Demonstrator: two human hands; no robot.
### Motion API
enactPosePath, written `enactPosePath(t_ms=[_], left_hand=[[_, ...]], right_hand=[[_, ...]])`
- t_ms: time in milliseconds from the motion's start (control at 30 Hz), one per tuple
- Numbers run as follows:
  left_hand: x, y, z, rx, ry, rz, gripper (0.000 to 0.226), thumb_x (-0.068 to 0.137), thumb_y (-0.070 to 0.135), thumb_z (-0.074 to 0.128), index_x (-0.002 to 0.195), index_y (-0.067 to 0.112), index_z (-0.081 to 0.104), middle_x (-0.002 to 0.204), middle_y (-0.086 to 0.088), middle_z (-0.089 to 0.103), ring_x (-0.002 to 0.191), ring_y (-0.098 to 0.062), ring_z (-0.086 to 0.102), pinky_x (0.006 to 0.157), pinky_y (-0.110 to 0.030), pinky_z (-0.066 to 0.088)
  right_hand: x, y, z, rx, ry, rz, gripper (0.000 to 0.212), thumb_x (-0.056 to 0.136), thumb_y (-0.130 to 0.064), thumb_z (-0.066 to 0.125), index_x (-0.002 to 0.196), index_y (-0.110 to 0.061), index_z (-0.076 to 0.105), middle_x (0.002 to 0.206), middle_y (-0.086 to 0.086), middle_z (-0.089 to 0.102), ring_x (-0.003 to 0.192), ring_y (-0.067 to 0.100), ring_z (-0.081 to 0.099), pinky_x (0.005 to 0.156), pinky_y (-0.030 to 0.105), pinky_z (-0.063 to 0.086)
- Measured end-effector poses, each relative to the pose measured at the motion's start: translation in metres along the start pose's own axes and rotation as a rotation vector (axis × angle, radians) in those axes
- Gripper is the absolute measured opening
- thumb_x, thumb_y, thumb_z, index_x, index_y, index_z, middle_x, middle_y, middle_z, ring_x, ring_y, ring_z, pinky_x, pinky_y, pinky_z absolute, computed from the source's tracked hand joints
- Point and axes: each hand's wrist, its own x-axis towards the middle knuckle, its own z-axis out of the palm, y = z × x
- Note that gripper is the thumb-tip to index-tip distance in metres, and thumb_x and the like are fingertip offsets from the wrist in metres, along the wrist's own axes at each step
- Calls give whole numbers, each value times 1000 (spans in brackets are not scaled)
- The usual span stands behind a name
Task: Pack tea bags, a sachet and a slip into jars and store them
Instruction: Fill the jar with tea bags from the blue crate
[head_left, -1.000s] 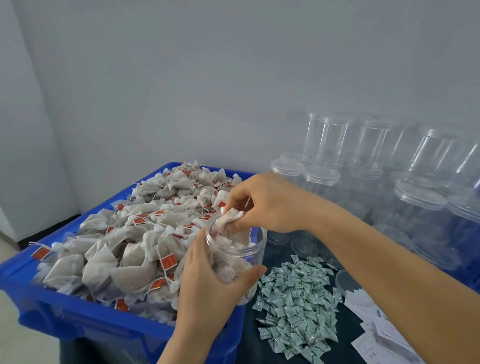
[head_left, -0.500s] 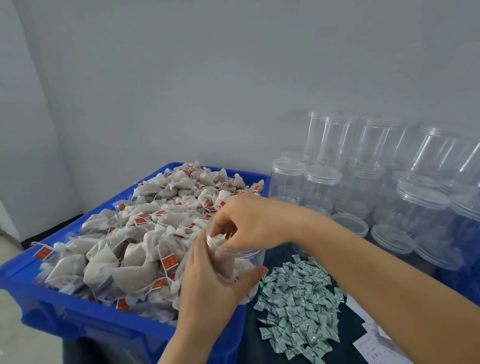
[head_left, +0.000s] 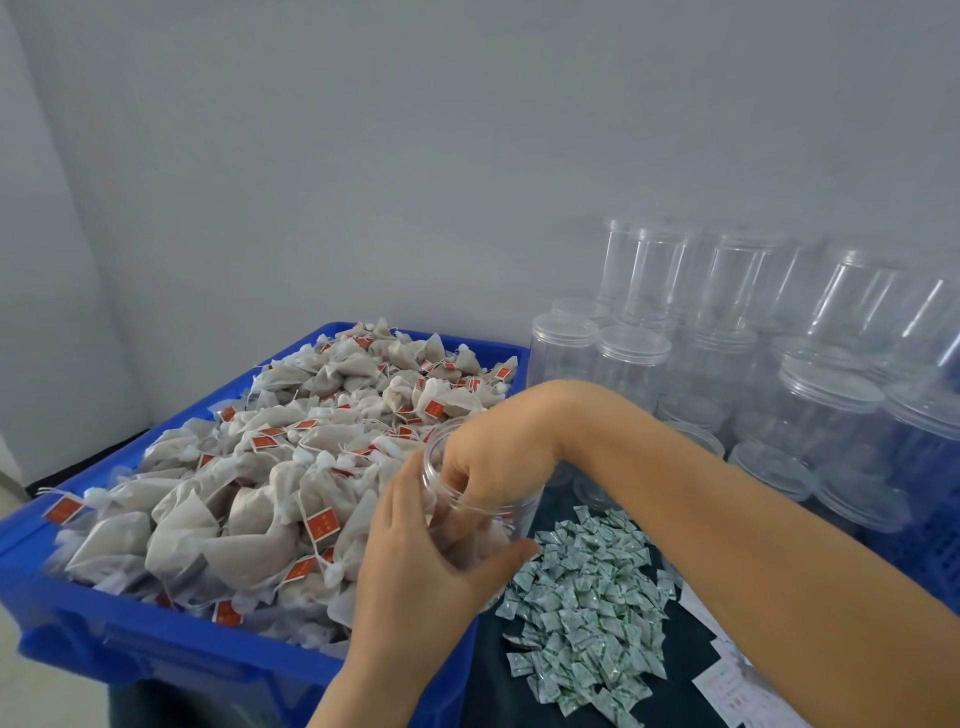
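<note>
Both hands crowd the centre-frame jar (head_left: 480, 512): left hand (head_left: 431, 566) grasps it, right hand (head_left: 498, 457) fingers curl inside, grasp unclear; withdrawing could drag tea bags (head_left: 270, 467) out.

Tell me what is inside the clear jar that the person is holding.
The right hand's fingers reach into the jar, with pale tea bags below them. The left hand covers the jar's bottom.

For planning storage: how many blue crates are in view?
2. One blue crate at the left holds the tea bags; a second blue crate shows partly at the right edge, beside lidded jars. Others may be hidden.
</note>
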Motion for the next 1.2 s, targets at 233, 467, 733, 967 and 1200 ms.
enactPosePath(t_ms=[233,467,733,967,1200], left_hand=[[2,-2,2,-59,18,-9,101,40,70,75,131,48,36,119,19,53,104,-4,56,85,-38,54],[3,-2,1,-90,16,-27,89,40,70,75,120,49,42,109,18,58,92,9,54,69,-18,46],[3,-1,-1,-61,-4,-3,101,41,72,73,131,49,34,122,24,50,111,7,47,82,-18,41],[2,-6,-6,-107,-34,-14,100,40,85,70,128,54,34,122,19,54,113,-8,54,93,-43,50],[-1,-8,-14,-133,-17,46,96,47,76,76,130,50,38,121,21,57,116,-6,54,95,-38,49]], right_hand=[[18,-3,4,-11,-23,-17,18,97,-9,59,112,-3,67,77,-6,57,70,9,55,62,15,44],[29,-3,9,-115,-34,62,18,100,-14,55,113,-5,64,77,-7,51,65,4,46,51,13,30],[19,-1,5,-108,26,29,10,100,-11,53,101,-8,63,76,-6,49,65,7,45,57,18,33],[-15,4,-29,287,279,-69,14,99,-16,58,98,-16,72,95,-3,74,71,1,68,58,9,49],[36,45,-20,411,685,85,23,98,-19,60,116,-13,73,110,-6,71,85,3,64,80,18,49]])
